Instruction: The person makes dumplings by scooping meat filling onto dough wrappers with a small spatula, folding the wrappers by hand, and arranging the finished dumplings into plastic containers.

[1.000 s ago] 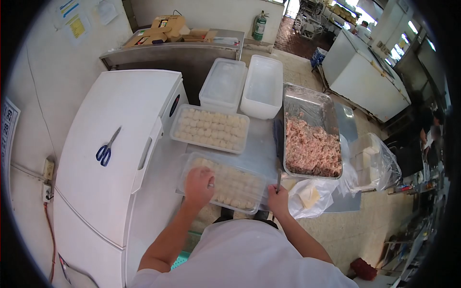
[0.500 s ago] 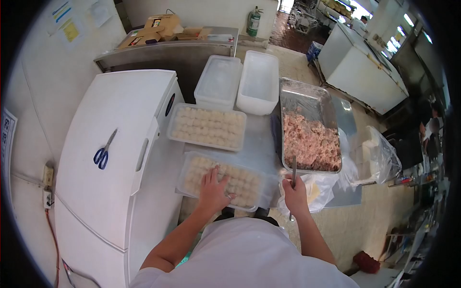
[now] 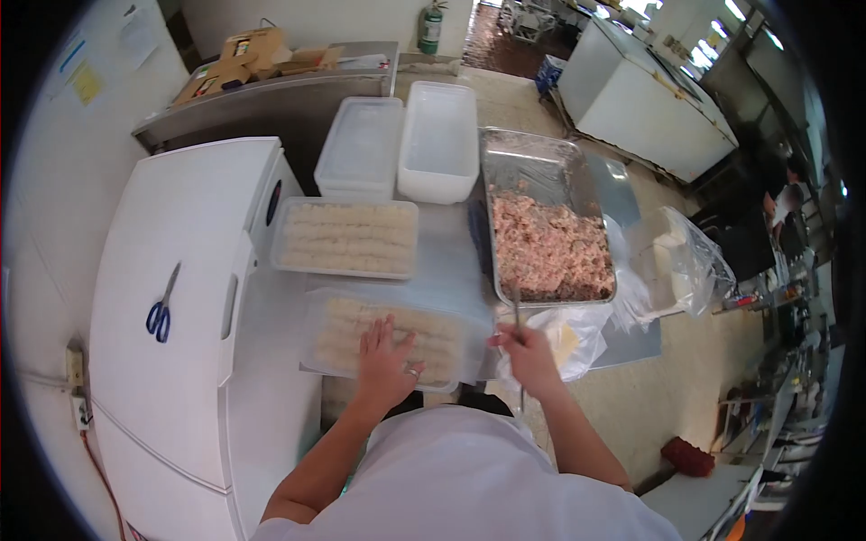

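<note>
My left hand [image 3: 388, 368] lies with fingers spread on a clear plastic sheet [image 3: 476, 335] over the near tray of pale round dumplings [image 3: 347, 326]. The dumplings sit in close rows and look hazy under the sheet. My right hand [image 3: 534, 361] is closed around a thin metal stick-like tool [image 3: 517, 311], held upright beside the sheet's right edge; its exact kind is unclear. Behind the near tray stands a second tray of dumplings [image 3: 347, 236]. To the right, a steel pan [image 3: 541, 149] holds pink minced filling [image 3: 550, 243], with bare metal showing at its far end.
Two translucent plastic tubs [image 3: 361, 149] stand at the back of the steel table. Blue-handled scissors [image 3: 162, 307] lie on the white freezer [image 3: 203, 198] at left. Right of the pan are plastic bags with pale wrappers [image 3: 672, 261]. A fire extinguisher [image 3: 431, 29] stands behind.
The view has swung right, so things sit further left in it. My right hand with the tool has come closer to the near tray. My left hand stays on the covered dumplings.
</note>
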`<state>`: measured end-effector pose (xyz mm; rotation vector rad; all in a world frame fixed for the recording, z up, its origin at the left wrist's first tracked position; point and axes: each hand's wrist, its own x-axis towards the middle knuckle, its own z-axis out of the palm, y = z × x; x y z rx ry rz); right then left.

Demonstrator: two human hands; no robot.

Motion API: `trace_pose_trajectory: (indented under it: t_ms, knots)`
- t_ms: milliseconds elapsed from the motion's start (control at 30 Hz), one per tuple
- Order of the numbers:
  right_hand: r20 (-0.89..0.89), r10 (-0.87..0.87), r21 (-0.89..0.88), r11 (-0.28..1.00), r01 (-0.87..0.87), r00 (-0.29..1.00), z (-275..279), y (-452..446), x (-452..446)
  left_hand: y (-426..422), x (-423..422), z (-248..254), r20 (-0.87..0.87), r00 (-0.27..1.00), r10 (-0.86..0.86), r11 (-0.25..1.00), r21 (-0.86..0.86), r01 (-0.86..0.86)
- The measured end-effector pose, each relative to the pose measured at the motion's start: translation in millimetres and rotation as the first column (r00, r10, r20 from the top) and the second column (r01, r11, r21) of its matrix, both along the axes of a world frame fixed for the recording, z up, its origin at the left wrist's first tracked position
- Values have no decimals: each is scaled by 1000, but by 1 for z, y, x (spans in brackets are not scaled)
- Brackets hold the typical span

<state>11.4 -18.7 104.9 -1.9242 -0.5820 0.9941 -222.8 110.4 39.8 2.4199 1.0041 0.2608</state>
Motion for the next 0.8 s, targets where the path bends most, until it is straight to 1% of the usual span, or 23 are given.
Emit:
trace_pose_trajectory:
  t_ms: [67,100,133,167,200,267,300,400,433,533,667,733,800]
  knots:
    - [186,-101,22,995,99,977,-16,-24,42,-6,11,-1,176,981,-85,996,-21,90]
    - [303,-132,-14,990,143,944,-21,-35,63,-11,17,0,179,974,-137,990,-9,141]
    - [416,-165,11,984,177,894,-28,-47,79,-15,24,2,180,966,-187,982,6,189]
    - [450,-158,-34,981,193,879,-33,-60,95,-19,31,3,180,955,-235,972,23,234]
    - [482,-148,-79,974,210,864,-33,-68,104,-23,36,-2,165,955,-248,968,23,248]
    - [469,-101,-98,981,165,877,-39,-80,110,-32,41,-15,129,954,-272,962,21,272]
    - [462,-78,-106,984,142,884,-39,-83,112,-35,42,-14,111,961,-255,967,14,255]
    - [466,-47,-59,995,84,883,-46,-86,109,-44,46,-9,63,977,-205,978,-12,207]
    - [485,-53,-56,994,91,873,-43,-87,112,-46,48,-2,56,980,-189,982,-18,190]
    - [669,120,-203,979,25,733,-39,-106,141,-51,53,2,24,987,-160,987,-10,160]
    - [677,159,-238,971,10,718,-53,-124,170,-60,60,-5,-27,997,-77,996,31,78]
    - [659,162,-251,968,12,734,-54,-122,174,-64,64,-5,18,999,-39,999,38,38]
    - [648,220,-258,964,-61,730,-63,-120,175,-71,69,-4,46,999,2,999,46,-4]
